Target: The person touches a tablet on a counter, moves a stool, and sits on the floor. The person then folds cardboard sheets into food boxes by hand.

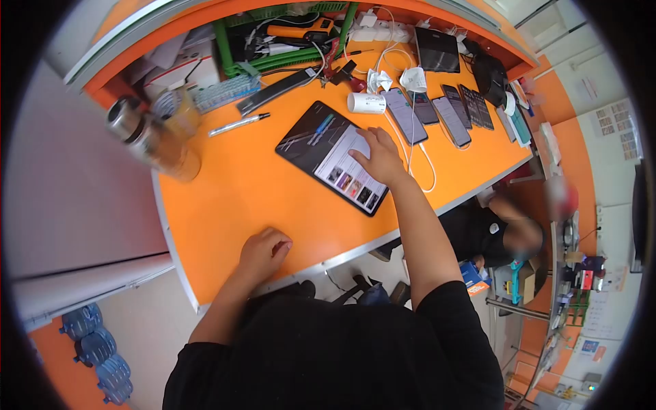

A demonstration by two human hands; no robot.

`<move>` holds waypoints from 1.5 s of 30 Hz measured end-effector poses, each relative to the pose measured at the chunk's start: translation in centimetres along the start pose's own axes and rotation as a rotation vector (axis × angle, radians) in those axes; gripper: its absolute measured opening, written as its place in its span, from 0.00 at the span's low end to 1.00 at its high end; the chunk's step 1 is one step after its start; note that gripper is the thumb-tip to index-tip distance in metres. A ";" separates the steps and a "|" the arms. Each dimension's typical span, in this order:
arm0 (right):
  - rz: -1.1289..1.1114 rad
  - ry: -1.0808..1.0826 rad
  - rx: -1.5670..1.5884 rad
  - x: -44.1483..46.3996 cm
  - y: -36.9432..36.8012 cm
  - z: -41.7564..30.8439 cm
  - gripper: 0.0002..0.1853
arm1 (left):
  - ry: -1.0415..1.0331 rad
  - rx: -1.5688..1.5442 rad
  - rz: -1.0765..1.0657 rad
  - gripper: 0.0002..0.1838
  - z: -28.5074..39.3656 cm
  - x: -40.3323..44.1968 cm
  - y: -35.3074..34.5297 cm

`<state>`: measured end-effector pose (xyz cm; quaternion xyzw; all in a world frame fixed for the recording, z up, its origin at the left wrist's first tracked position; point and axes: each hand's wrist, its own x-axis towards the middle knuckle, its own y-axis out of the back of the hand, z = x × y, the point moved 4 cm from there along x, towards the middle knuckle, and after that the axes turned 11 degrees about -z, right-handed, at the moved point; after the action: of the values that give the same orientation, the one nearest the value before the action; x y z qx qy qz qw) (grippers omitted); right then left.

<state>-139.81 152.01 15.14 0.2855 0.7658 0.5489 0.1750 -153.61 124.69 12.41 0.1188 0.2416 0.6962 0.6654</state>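
Note:
A black tablet (321, 150) lies flat and slanted on the orange desk (219, 205), its screen lit with text and small pictures. My right hand (378, 156) rests over the tablet's upper right part, fingers apart, holding nothing. Near the desk's front edge my left hand (265, 254) lies curled on the surface; whether anything is inside its fingers is hidden. A white paper roll (367, 103) is just beyond the tablet. Right of it lie several phones, one of them a lit phone (406, 116) with a white cable (433, 167) beside it.
A glass bottle (154, 140), a tape roll (171, 106) and a marker (239, 125) are at the left. Cables, chargers and an orange tool (301, 29) fill the back shelf. A person (482, 229) in black sits beyond the desk's right edge. Water jugs (96, 345) stand lower left.

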 end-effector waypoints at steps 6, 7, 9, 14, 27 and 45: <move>-0.119 0.052 0.092 3.6 -1.2 1.5 0.27 | -0.183 0.271 0.081 0.02 0.3 3.6 -0.4; -0.144 0.036 0.076 3.6 -1.4 1.5 0.27 | -0.208 0.272 0.078 0.02 0.3 4.0 -0.4; -0.193 -0.001 0.043 3.7 -1.5 1.2 0.26 | -0.251 0.287 0.062 0.02 0.4 4.7 -0.4; -0.054 -0.040 0.085 3.1 -0.9 1.2 0.31 | -0.352 0.292 -0.002 0.03 0.9 6.0 -0.5; 0.190 -0.333 0.192 -6.8 3.3 3.0 0.25 | -0.431 0.318 -0.124 0.04 1.1 5.7 -0.4; -0.093 -0.480 0.132 -42.0 -8.3 -1.4 0.14 | -0.671 0.801 -0.580 0.11 9.4 2.2 -16.1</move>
<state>-110.12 122.61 5.86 0.3830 0.7489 0.4053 0.3581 -135.28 128.46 12.13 0.5031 0.2846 0.2654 0.7716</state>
